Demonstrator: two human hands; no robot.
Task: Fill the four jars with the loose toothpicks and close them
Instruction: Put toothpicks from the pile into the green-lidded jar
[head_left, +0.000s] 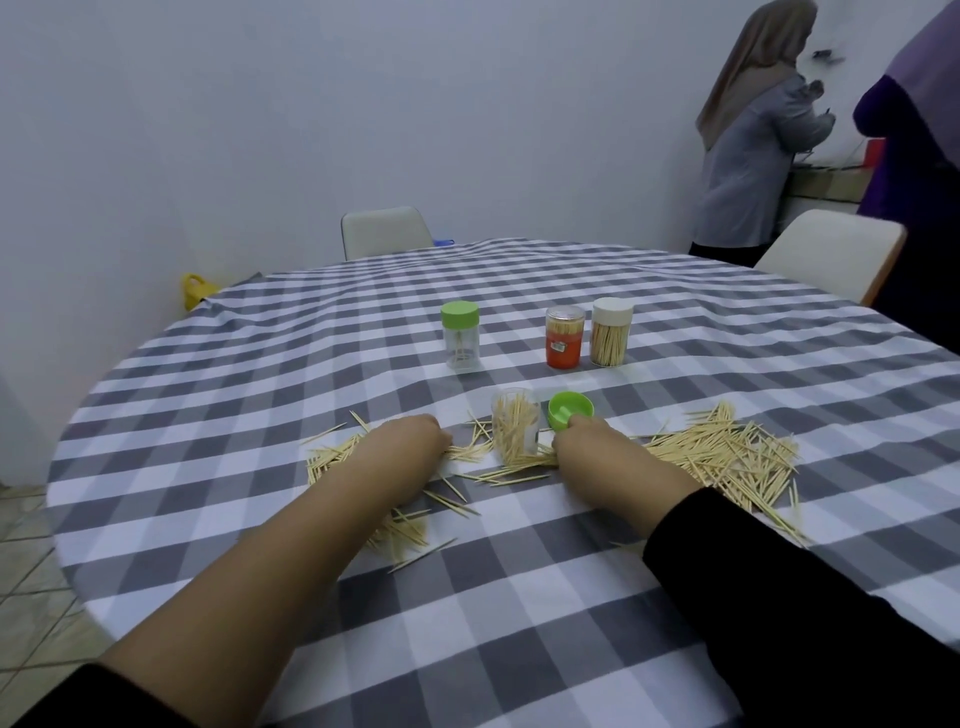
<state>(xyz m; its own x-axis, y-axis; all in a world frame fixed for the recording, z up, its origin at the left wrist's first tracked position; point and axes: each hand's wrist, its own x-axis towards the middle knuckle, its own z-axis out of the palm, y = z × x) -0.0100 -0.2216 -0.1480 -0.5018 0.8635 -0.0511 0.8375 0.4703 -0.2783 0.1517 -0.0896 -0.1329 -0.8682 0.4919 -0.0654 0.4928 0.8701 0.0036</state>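
Both hands' fingers are hidden: the left hand (410, 439) covers toothpicks (332, 457), the right hand (587, 441) curls behind the green lid (570, 410).

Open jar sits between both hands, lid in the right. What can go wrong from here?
1. The open jar stands between the left hand and right hand; a sweep could tip it and spill its toothpicks.
2. Picks in it lean at angles and reach the rim, so the green lid in the right hand's grip may jam.
3. The green-lidded jar looks nearly empty yet is capped, while the loose toothpicks remain.
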